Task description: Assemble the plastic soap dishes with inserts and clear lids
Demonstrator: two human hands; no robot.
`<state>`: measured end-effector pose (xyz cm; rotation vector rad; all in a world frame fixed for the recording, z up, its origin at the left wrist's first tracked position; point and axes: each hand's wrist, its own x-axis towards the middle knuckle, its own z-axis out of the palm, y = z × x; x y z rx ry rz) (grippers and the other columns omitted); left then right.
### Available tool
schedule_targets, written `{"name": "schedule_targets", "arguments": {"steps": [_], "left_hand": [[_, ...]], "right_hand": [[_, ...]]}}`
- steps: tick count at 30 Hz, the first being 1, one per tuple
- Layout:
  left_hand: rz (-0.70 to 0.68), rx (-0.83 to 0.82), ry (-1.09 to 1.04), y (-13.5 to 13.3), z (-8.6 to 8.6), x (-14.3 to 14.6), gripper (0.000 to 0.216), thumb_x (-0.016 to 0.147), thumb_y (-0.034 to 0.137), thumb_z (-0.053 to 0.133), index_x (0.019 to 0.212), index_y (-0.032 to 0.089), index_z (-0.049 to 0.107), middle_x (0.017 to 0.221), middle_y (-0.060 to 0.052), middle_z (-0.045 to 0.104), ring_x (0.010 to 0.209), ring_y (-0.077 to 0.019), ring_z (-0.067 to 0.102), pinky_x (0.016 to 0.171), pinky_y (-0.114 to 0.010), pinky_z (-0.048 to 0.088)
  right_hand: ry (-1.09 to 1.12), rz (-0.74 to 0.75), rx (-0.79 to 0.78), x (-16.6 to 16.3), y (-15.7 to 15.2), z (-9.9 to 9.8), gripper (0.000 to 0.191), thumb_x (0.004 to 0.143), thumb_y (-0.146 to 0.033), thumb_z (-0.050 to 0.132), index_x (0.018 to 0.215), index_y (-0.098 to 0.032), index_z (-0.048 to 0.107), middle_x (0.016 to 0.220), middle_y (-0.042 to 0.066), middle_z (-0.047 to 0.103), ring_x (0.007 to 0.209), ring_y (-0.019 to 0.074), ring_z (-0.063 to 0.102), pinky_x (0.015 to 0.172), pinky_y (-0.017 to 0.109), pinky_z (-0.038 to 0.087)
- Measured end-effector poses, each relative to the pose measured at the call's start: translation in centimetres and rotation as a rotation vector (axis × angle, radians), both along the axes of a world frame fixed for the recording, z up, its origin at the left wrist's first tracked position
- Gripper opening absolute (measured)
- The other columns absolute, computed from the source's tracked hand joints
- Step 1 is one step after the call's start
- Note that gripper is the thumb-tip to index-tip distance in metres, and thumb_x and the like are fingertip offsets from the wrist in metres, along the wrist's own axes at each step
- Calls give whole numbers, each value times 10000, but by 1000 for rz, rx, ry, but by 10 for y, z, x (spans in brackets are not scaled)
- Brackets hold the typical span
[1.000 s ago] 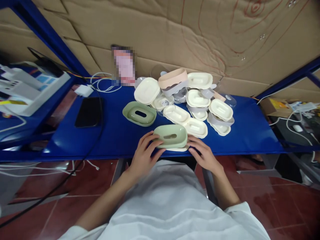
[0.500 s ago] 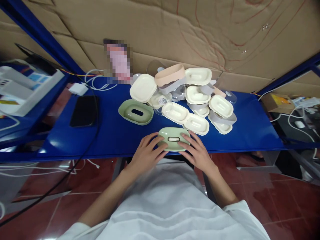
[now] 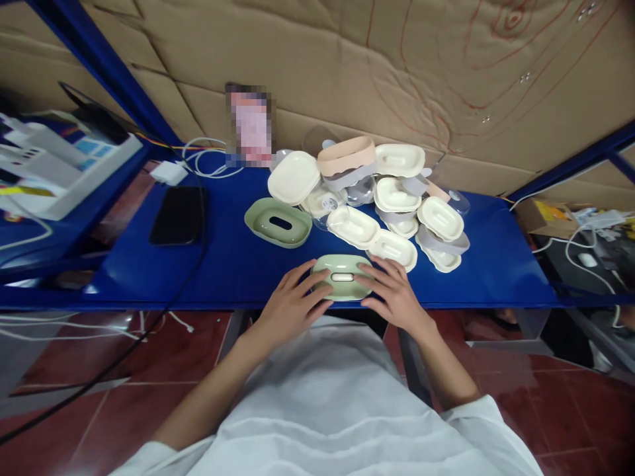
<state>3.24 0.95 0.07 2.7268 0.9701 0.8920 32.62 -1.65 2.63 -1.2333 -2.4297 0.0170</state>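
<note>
Green slotted dish (image 3: 342,289) lies at the near edge of the blue table (image 3: 223,277), b/w the two hands; both ends partly covered by fingers, a pale strip visible thru its slot, but what that belongs to is hidden.

L to R: white holder (image 3: 102,180) cut off by frame edge, contents hard to ID. White plug-in adapter (image 3: 169,172), then black phone-like slab (image 3: 174,217), its R side crossed by a dark cable. Pixelated upright item (image 3: 252,129) vs. the cardboard, details masked. Second green dish (image 3: 280,238), apart from the first, slot showing dark.

L hand (image 3: 292,299): fingers spread, tips on the first dish's L end; underside out of view, so can't tell if gripping or just resting. Big cream lid (image 3: 294,178) partly covers clear plastic pcs behind. Peach frame (image 3: 347,156) sits on a lilac-grey one; what's under them is mostly hidden. Cream trays (image 3: 353,227) overlap, exact no. unclear.

R hand (image 3: 397,297): fingers fanned over the dish's R end; grip can't be told either. Lilac-grey band (image 3: 444,240) b/w two cream trays, partly covered by the upper. Far R, small carton (image 3: 543,218) next to white cables & blurry clutter, cut off by frame.
</note>
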Motion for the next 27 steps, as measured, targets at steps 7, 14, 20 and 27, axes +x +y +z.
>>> {"name": "schedule_targets", "arguments": {"steps": [7,14,20,27], "left_hand": [[15,-114,-99,3,2,-13,132,1015,245,701,1147,233,708,1366,-83,719,1464,-337,541,1189,-538,536],[13,-265,-238,3,2,-18,140,1033,281,703,1158,230,666,1526,-134,550,1500,-299,532,1235,-499,512],[102,-412,-346,4,1,-20,718,969,345,802,1585,310,435,1699,-157,398,1585,-328,444,1269,-529,476],[45,-473,-282,8,-6,-23,799,1005,461,746,1684,358,337,1743,-108,408,1603,-320,432,1299,-543,429]], "right_hand": [[-120,-263,82,-60,108,30,623,1099,-600,499,1560,-188,580,1652,198,524,1437,387,570,1174,549,437],[-50,-316,-21,-71,135,32,609,1067,-595,586,1460,-134,651,1515,218,650,1345,392,651,1156,561,464],[188,-65,-123,-14,49,39,545,1096,-444,588,1605,-258,534,1714,121,463,1587,301,458,1293,511,430],[88,171,-125,-19,3,-4,593,1126,-325,517,1703,-287,386,1763,105,381,1696,337,194,1325,623,363]]}}
